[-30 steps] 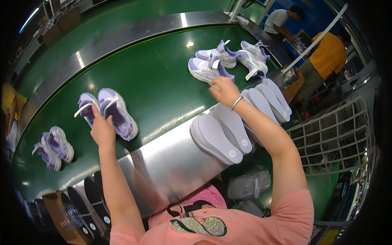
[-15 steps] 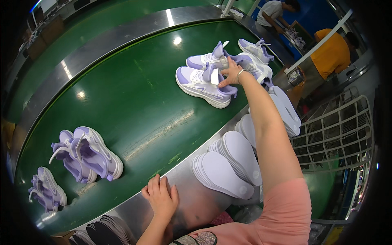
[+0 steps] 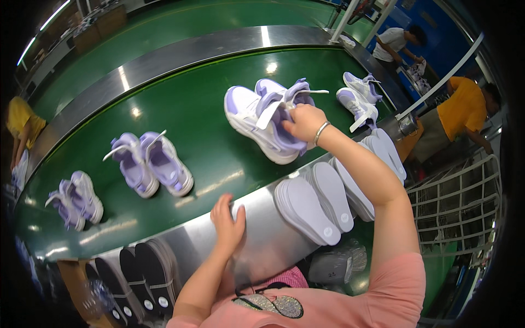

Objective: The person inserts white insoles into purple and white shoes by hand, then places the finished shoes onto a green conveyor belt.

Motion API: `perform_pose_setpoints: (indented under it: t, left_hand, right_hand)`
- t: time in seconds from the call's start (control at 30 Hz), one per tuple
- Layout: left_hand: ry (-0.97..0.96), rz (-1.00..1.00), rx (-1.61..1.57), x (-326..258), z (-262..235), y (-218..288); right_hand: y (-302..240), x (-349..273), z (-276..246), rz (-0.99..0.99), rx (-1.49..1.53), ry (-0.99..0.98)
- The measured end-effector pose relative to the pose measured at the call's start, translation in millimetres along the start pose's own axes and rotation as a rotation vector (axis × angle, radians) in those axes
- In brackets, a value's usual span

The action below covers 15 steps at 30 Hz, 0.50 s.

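Note:
My right hand point(image 3: 304, 122) grips the tongue and laces of a white and lilac sneaker point(image 3: 261, 121) that lies on the green conveyor belt point(image 3: 202, 126), paired with a second one behind it. My left hand point(image 3: 228, 221) rests flat with fingers apart on the steel rim of the conveyor point(image 3: 257, 240), holding nothing. A row of pale lilac insoles point(image 3: 317, 205) leans along the rim just right of that hand. Another lilac sneaker pair point(image 3: 149, 164) sits on the belt to the left.
A third sneaker pair point(image 3: 74, 199) lies at the far left of the belt, and a fourth pair point(image 3: 358, 98) at the far right. Black insoles point(image 3: 139, 273) stand lower left. Other people point(image 3: 462, 117) work at right and far left. A wire basket point(image 3: 454, 202) stands at right.
The belt has carried the sneaker pairs leftward. My right hand has stayed on the same pair, now nearer me. My left hand let go of the left pair and came back to the steel rim.

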<state>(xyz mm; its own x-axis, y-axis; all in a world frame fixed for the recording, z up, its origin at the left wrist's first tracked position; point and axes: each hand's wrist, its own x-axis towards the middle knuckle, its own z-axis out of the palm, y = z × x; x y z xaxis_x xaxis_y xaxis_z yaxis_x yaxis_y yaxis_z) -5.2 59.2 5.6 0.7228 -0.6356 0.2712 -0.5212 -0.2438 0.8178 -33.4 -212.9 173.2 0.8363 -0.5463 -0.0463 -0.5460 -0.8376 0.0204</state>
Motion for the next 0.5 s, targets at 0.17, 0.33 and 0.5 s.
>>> perform_pose_setpoints:
  t: [0.17, 0.33, 0.5]
  left_hand:
    - [0.194, -0.003, -0.309, 7, -52, 70]
    - [0.079, -0.091, -0.275, -39, -63, 36]
    - [0.076, 0.049, -0.141, -74, -50, 24]
  right_hand:
    - [-84, -90, -10, -0.312, -0.024, 0.089]
    - [-132, -164, 33, -0.315, 0.023, -0.071]
    - [-119, -209, 65, -0.287, 0.202, -0.067]
